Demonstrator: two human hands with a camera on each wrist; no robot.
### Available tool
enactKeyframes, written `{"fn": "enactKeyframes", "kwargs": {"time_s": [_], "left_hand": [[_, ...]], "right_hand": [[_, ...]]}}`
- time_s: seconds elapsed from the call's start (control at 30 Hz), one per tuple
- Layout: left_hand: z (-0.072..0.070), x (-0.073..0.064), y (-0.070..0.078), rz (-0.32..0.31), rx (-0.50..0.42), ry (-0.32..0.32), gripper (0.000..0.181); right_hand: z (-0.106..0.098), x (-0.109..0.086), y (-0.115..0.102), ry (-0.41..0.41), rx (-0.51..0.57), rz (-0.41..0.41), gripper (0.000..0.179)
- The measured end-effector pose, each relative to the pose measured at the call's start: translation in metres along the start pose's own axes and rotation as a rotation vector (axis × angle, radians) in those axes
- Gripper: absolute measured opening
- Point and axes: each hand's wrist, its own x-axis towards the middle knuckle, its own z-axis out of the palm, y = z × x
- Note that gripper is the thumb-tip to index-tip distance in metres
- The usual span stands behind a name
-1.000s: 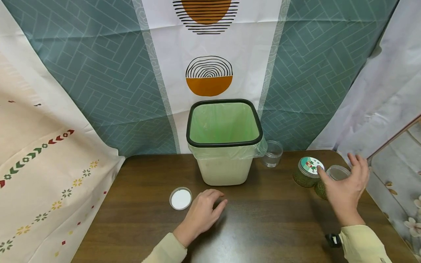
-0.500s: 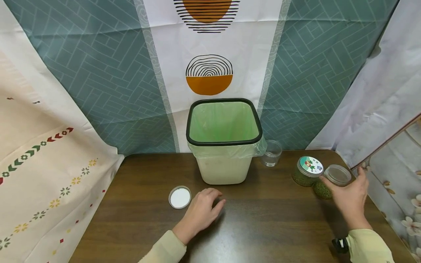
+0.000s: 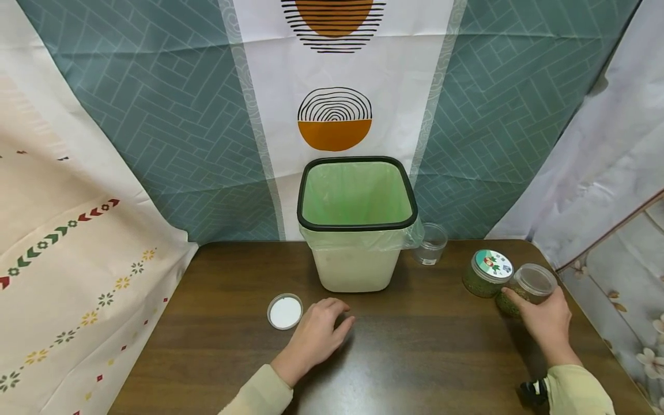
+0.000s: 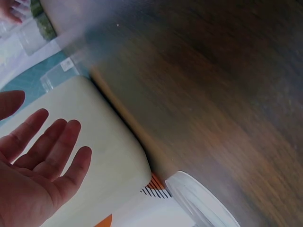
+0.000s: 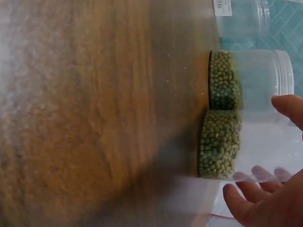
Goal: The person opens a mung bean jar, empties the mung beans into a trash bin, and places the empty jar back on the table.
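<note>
So, the right hand has its thumb and fingers curved around one clear jar near the tabletop's far right corner, though I can't tell if it's actually gripping. Left hand is relaxed and holding nothing, around the middle of the tabletop. I count two jars of beans, standing upright side by side. The one by the right hand is see-through and partly filled with small round green beans; can't tell if it's capped. The second jar wears a teal-and-white lid with a little red cartoon, print too small to read. Further along the far edge there's one clear tub with a white sticker, text also illegible, then one cream bin with a black rim and green liner. Lastly, one round white disc lies just left of the left hand.
</note>
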Motion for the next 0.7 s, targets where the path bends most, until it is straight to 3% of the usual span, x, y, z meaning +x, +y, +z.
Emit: {"fn": "enactKeyframes", "kwargs": {"time_s": [0.2, 0.37, 0.53, 0.7], "left_hand": [[-0.002, 0.0, 0.0, 0.002, 0.007, 0.004, 0.026], [-0.005, 0.001, 0.001, 0.008, 0.013, 0.011, 0.025], [-0.011, 0.005, 0.002, 0.018, 0.021, 0.038, 0.026], [-0.017, 0.013, 0.005, 0.027, 0.02, 0.064, 0.028]], "right_hand": [[-0.005, -0.01, -0.005, 0.019, -0.038, -0.016, 0.087], [-0.015, -0.028, -0.03, 0.155, -0.043, -0.065, 0.076], [-0.014, -0.052, -0.069, 0.273, 0.008, -0.216, 0.068], [0.002, -0.074, -0.098, 0.245, 0.039, -0.432, 0.072]]}}
